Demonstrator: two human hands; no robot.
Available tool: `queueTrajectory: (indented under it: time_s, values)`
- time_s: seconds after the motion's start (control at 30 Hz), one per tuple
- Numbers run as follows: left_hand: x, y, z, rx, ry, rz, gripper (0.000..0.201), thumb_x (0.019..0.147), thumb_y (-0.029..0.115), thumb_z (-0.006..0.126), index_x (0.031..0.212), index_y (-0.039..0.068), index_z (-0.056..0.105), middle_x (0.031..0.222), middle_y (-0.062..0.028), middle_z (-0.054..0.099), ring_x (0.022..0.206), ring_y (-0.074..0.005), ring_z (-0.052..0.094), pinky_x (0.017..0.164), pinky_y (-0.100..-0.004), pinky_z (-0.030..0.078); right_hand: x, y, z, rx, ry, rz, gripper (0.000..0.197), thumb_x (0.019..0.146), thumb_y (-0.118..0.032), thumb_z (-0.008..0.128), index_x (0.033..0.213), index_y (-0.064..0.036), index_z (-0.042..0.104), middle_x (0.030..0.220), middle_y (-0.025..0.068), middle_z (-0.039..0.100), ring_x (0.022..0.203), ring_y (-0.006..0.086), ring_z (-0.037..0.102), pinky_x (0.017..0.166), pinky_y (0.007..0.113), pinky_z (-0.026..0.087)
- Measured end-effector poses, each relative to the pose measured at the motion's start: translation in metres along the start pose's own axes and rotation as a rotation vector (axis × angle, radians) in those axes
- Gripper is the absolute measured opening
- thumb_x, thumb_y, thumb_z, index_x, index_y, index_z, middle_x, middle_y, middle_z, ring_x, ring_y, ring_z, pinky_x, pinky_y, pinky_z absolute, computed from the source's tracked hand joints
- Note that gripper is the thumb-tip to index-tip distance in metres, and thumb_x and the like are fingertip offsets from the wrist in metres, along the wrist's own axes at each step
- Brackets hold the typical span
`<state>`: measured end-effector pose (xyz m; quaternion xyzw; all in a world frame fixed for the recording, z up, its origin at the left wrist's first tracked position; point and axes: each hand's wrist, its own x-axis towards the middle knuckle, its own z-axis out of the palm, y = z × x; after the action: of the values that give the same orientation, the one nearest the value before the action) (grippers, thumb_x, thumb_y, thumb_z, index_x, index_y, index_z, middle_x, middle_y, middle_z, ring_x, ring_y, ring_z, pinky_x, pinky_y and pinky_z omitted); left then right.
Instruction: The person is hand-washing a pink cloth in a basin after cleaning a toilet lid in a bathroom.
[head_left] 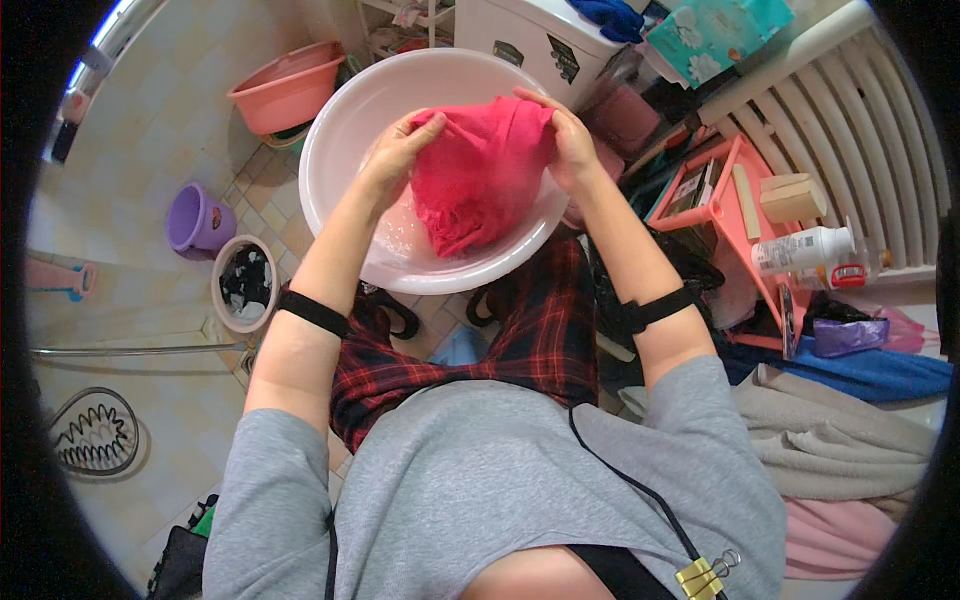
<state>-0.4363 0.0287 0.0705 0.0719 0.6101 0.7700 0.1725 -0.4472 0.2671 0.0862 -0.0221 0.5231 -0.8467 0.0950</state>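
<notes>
A wet-looking pink-red cloth (480, 165) is stretched between my two hands above a large white basin (335, 165). My left hand (402, 150) grips its upper left edge, thumb on top. At the upper right edge my right hand (565, 140) is closed on the same cloth, with some fingers hidden behind it. The lower part of the cloth hangs bunched into the basin, where sudsy water (400, 230) shows on the left. Whether the cloth is a garment or a towel I cannot tell.
Left of the basin are a salmon-pink tub (285, 90), a purple bucket (195, 220) and a pale pail (228, 300) with dark and white cloths. On the right, an orange-pink shelf (745, 250) holds a white bottle (805, 248) beside a radiator (850, 130). Towels (830, 430) hang nearby.
</notes>
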Motion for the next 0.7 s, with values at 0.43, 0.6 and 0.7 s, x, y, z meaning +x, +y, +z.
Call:
queueTrajectory:
  time_s: [0.43,0.6,0.7]
  values:
    - [0.037,-0.045,0.077,-0.592,0.786,-0.014,0.041,0.094,0.05,0.054,0.073,0.015,0.05,0.066,-0.0058,0.054,0.062,-0.0206,0.058,0.059,-0.0378,0.051,0.01,0.069,0.066,-0.823,0.43,-0.198,0.037,0.083,-0.036,0.06,0.062,-0.0058,0.058,0.059,0.0205,0.058,0.056,0.0409,0.058,0.057,0.049,0.046]
    - [0.019,-0.042,0.016,-0.364,0.641,-0.24,0.04,0.095,0.044,0.053,0.111,0.007,0.056,0.103,-0.0098,0.061,0.094,-0.0199,0.06,0.08,-0.0376,0.051,-0.023,0.084,0.122,-0.922,0.33,-0.316,0.033,0.086,-0.038,0.056,0.072,-0.0099,0.067,0.069,0.021,0.062,0.067,0.042,0.063,0.06,0.05,0.046]
    - [0.016,-0.054,0.026,-0.606,0.465,-0.266,0.034,0.095,0.043,0.055,0.108,0.011,0.056,0.107,-0.006,0.059,0.104,-0.0209,0.058,0.091,-0.0428,0.048,0.022,0.081,0.059,-0.936,0.221,-0.108,0.028,0.084,-0.038,0.061,0.081,-0.0109,0.069,0.075,0.0217,0.064,0.075,0.0396,0.063,0.068,0.047,0.048]
